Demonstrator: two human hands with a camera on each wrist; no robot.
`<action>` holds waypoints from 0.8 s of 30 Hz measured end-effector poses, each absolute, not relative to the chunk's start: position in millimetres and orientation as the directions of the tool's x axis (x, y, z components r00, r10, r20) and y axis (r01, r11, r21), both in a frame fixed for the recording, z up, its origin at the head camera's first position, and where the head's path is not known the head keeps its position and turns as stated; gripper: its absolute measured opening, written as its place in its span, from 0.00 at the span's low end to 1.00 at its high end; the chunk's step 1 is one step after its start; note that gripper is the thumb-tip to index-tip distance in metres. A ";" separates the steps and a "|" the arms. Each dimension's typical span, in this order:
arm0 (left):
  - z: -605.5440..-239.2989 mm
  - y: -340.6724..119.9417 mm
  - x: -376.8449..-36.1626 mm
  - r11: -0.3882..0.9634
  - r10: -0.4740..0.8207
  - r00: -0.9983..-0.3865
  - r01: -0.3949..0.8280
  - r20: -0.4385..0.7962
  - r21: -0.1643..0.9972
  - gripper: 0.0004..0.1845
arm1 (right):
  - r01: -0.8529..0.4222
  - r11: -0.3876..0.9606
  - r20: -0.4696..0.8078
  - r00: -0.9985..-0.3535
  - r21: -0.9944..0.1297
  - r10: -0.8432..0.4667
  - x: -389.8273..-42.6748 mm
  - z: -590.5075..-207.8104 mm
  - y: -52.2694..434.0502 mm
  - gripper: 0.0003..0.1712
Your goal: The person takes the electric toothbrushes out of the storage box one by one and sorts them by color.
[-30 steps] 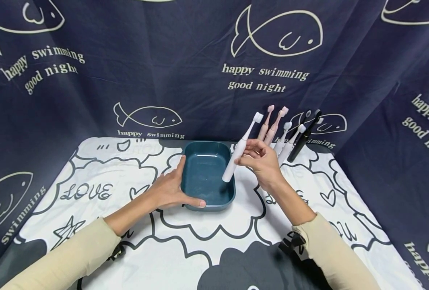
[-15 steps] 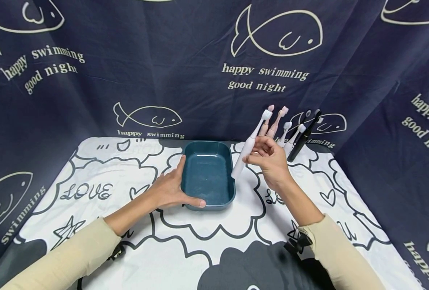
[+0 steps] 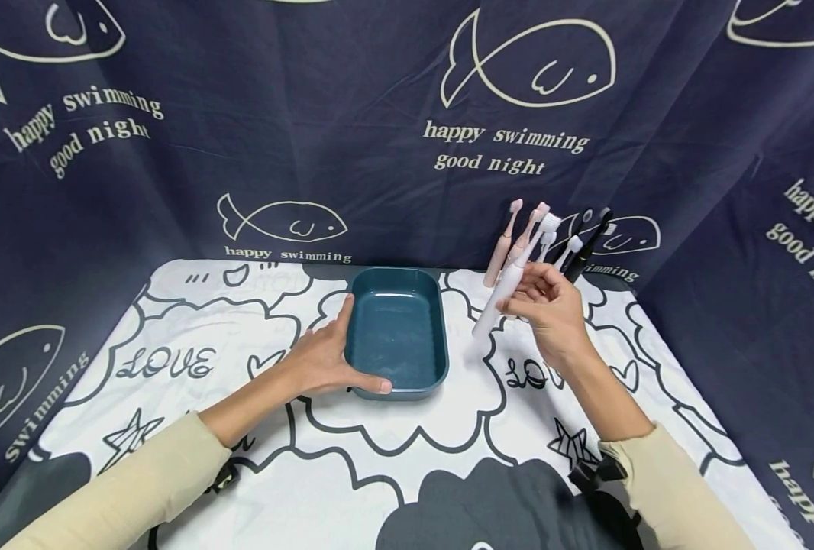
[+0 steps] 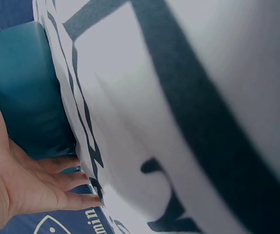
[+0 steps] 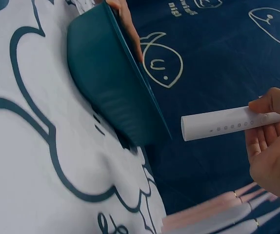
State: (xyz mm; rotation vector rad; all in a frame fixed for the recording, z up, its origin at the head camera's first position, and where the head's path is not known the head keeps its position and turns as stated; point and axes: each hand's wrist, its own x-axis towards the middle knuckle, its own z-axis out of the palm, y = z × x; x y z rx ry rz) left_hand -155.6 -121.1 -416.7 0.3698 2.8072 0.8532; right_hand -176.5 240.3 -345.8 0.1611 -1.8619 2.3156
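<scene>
My right hand (image 3: 551, 309) pinches a white electric toothbrush (image 3: 503, 294) by its handle between thumb and fingers. The brush is tilted, head up, to the right of a dark teal rectangular box (image 3: 396, 336). In the right wrist view, the toothbrush handle (image 5: 215, 125) shows a row of small round marks, and its base points toward the box's rim. My left hand (image 3: 321, 360) rests against the box's left side, thumb at the near rim and fingers stretched along the wall. The left wrist view shows those straight fingers beside the box (image 4: 30, 90).
Behind and beside my right hand stand several more toothbrushes: pink ones (image 3: 498, 260), white ones (image 3: 570, 249) and black ones (image 3: 591, 243). A dark blue fish-print curtain (image 3: 379, 153) hangs behind the white patterned table cloth (image 3: 201, 397).
My right hand has moved right with the white toothbrush, from over the box to beside the standing toothbrushes. The left hand and box have stayed put.
</scene>
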 end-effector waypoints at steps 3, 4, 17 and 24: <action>-416.5 -121.1 -155.4 0.805 0.286 -0.953 0.181 -0.103 0.565 0.95 | -0.213 -0.220 0.199 -0.976 -0.952 0.086 -174.8 -345.3 249.6 0.37; -416.5 -121.1 -155.3 0.804 0.286 -0.953 0.181 -0.102 0.566 0.95 | -0.219 -0.227 0.203 -0.975 -0.949 0.092 -174.2 -345.4 252.7 0.37; -417.5 -120.7 -155.1 0.803 0.290 -0.951 0.184 -0.103 0.567 0.95 | -0.242 -0.269 0.215 -0.969 -0.932 0.124 -164.4 -357.0 284.6 0.36; -417.2 -120.9 -155.5 0.801 0.291 -0.952 0.186 -0.099 0.569 0.95 | -0.269 -0.291 0.236 -0.961 -0.918 0.145 -161.5 -361.8 297.8 0.36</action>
